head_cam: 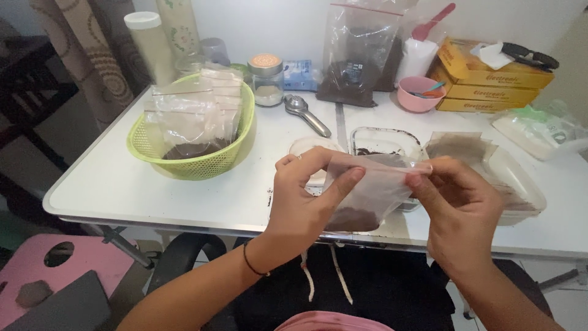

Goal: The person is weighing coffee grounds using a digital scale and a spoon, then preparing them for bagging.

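Small clear zip bag (367,196), brown powder at bottom, held over near table (153,190) edge.
Left hand (306,196) and right hand (459,202) both pinch the top seal strip. Likely light, floppy, slippery film; grip at seal. Behind: green basket (147,147) of filled bags.

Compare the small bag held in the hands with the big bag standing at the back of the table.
The small bag is held above the table edge by both hands, left hand and right hand; the big bag stands unsupported by any hand. The small bag holds a little dark powder in its bottom; the big bag holds much more. Both are clear plastic.
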